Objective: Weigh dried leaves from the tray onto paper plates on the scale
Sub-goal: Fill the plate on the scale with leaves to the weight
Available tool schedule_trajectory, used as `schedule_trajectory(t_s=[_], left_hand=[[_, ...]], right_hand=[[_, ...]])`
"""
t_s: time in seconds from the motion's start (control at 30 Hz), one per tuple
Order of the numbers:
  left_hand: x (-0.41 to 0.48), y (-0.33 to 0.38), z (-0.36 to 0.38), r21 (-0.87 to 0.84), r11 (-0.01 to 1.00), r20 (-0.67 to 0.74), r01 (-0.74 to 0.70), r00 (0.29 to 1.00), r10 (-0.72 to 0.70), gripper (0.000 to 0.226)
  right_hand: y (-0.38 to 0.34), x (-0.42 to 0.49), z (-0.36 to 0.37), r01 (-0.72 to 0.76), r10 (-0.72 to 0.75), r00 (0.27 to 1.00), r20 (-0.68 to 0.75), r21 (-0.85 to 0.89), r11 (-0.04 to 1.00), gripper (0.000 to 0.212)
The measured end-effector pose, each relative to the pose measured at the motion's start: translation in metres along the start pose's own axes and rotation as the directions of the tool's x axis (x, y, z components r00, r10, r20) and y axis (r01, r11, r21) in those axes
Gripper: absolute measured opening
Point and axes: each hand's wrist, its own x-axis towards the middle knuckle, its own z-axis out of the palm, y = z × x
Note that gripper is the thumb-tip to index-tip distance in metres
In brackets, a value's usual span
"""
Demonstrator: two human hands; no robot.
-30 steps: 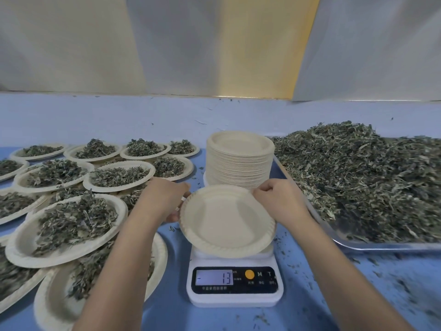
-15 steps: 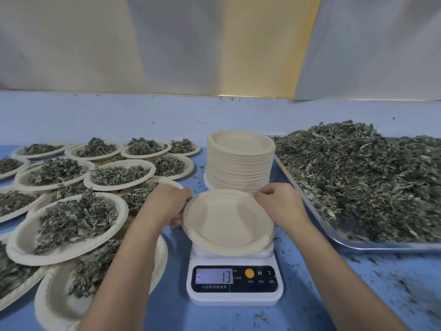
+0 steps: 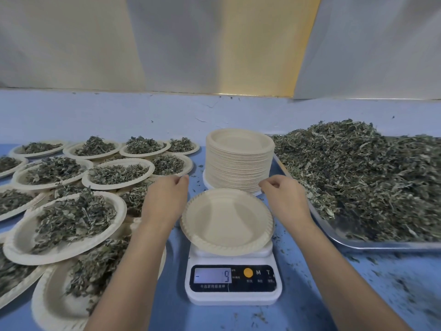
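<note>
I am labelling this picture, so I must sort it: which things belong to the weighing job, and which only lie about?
In the job: empty paper plate on the scale; stack of spare plates; tray with dried leaves; left hand and right hand at the plate's rim.
Lying about: filled plates on the left; leaf crumbs on the blue table.

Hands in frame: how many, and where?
2: left hand by the left rim of the empty plate on the scale; right hand by its back-right rim, before the plate stack. Contact unclear. Neither hidden.
</note>
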Motion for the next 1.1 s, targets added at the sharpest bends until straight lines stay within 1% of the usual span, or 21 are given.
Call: schedule_trajectory(t_s=[0.03,0.1,0.17,0.23,0.33,0.4,0.47,0.5,0.57,0.67,0.73,0.87,1.0,1.1], left_hand=[[-0.005,0.006,0.001,-0.005,0.999,-0.036,-0.052,0.998,0.052,0.044],[-0.013,0.021,0.007,-0.092,0.987,-0.042,-0.133,0.991,0.129,0.036],[-0.022,0.037,0.015,-0.193,0.962,0.001,-0.193,0.98,0.197,0.031],[-0.028,0.051,0.025,-0.242,0.94,0.054,-0.24,0.964,0.26,0.031],[-0.033,0.074,0.043,-0.335,0.906,0.132,-0.26,0.939,0.318,0.029],[-0.037,0.092,0.055,-0.398,0.88,0.162,-0.26,0.924,0.346,0.03],[-0.041,0.109,0.066,-0.429,0.861,0.163,-0.273,0.914,0.371,0.031],[-0.043,0.116,0.071,-0.438,0.854,0.16,-0.282,0.91,0.383,0.031],[-0.046,0.13,0.081,-0.475,0.833,0.164,-0.283,0.902,0.4,0.031],[-0.051,0.144,0.094,-0.522,0.811,0.184,-0.265,0.894,0.41,0.031],[-0.053,0.15,0.1,-0.531,0.804,0.19,-0.267,0.887,0.421,0.03],[-0.053,0.154,0.109,-0.541,0.795,0.199,-0.274,0.877,0.437,0.028],[-0.052,0.152,0.115,-0.572,0.781,0.202,-0.251,0.88,0.431,0.028],[-0.05,0.151,0.116,-0.597,0.77,0.202,-0.224,0.887,0.415,0.029]], right_hand=[[-0.001,0.0,-0.001,0.013,-0.013,1.0,-0.019,0.014,1.0,0.025],[0.0,0.001,-0.005,0.013,-0.01,0.998,-0.061,0.036,0.999,0.022],[0.004,0.005,-0.012,-0.004,0.008,0.995,-0.104,0.038,0.999,0.019],[0.012,0.013,-0.021,0.006,-0.003,0.989,-0.145,0.016,1.0,0.019],[0.034,0.028,-0.037,0.019,-0.038,0.978,-0.203,-0.096,0.995,0.025],[0.053,0.038,-0.048,0.011,-0.065,0.973,-0.221,-0.235,0.972,0.027],[0.074,0.047,-0.056,-0.016,-0.059,0.984,-0.166,-0.418,0.908,0.031],[0.084,0.051,-0.059,-0.039,-0.031,0.991,-0.127,-0.513,0.858,0.034],[0.098,0.061,-0.064,-0.107,0.072,0.994,-0.08,-0.66,0.743,0.046],[0.112,0.073,-0.068,-0.224,0.238,0.967,-0.095,-0.763,0.606,0.064],[0.12,0.078,-0.069,-0.284,0.309,0.943,-0.124,-0.784,0.552,0.069],[0.131,0.083,-0.068,-0.392,0.436,0.888,-0.146,-0.734,0.554,0.07],[0.128,0.086,-0.065,-0.394,0.465,0.877,-0.119,-0.732,0.556,0.063],[0.12,0.086,-0.061,-0.351,0.426,0.903,-0.057,-0.67,0.654,0.055]])
